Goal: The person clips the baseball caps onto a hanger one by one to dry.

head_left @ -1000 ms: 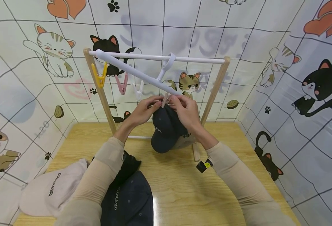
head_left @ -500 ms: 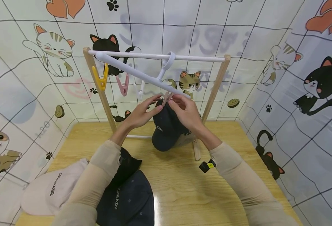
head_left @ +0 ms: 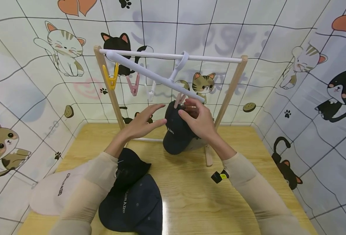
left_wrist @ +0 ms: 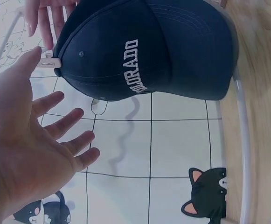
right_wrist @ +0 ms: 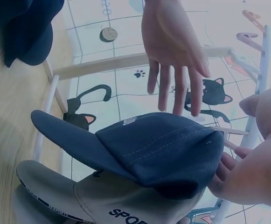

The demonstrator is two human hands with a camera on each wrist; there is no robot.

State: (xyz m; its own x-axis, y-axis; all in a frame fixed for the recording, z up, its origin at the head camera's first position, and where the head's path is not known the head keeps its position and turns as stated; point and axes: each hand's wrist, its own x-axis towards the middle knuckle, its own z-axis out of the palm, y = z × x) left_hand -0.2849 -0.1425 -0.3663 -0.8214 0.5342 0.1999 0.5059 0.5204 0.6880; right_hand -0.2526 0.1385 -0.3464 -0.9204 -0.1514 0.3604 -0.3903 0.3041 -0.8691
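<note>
A navy baseball cap (head_left: 175, 130) lettered COLORADO hangs from a pale pink clothespin (head_left: 179, 99) under the low right end of a tilted white hanger (head_left: 149, 76). My left hand (head_left: 144, 122) is spread beside the cap, apart from it; the left wrist view shows its bare palm and straight fingers. Close to the clothespin, my right hand (head_left: 197, 117) has its thumb and fingers parted. In the right wrist view its fingers (right_wrist: 226, 165) lie against or just behind the cap's crown; contact is unclear. Behind the navy cap hangs a grey cap (right_wrist: 102, 196) lettered SPORT.
The hanger hooks over the white bar (head_left: 214, 58) of a wooden-legged rack. Yellow (head_left: 111, 78), pink (head_left: 133, 85) and white clothespins (head_left: 151, 91) hang toward its left. A pale cap (head_left: 58, 192), a black cap (head_left: 133, 166) and a navy cap (head_left: 131, 209) lie on the table.
Both hands were at the clothespin on the cap. The left hand has drawn away left and opened; the right hand has loosened from the clothespin, which stays on the cap. The view has shifted slightly.
</note>
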